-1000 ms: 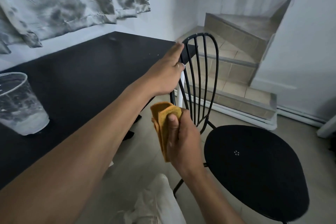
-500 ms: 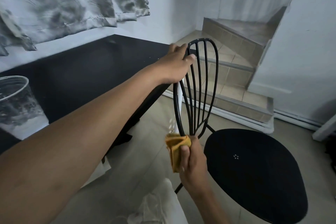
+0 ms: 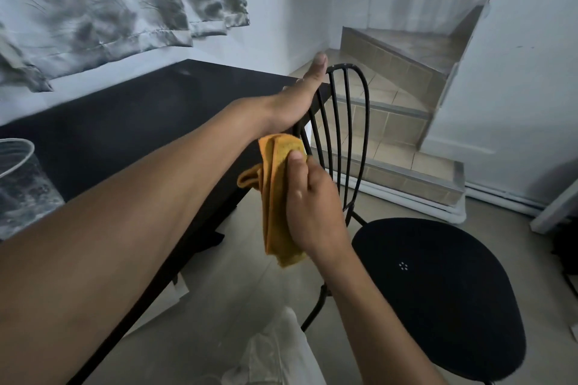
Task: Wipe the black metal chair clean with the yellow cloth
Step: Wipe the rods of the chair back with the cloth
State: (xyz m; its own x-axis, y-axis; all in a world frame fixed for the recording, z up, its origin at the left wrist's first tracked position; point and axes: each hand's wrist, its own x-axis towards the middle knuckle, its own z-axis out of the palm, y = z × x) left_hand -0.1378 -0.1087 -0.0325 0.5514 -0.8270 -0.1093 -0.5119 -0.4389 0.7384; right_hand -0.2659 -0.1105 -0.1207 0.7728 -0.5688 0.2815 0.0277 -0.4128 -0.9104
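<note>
The black metal chair stands just right of the dark worktop, its seat near and its spindle back toward the far steps. The left hand lies along the back's left rail, steadying it, fingers stretched out. The right hand pinches the folded yellow cloth under the thumb, pressed against that rail. The backrest is being wiped; next, I'd judge, the inner spindles, then the seat.
</note>
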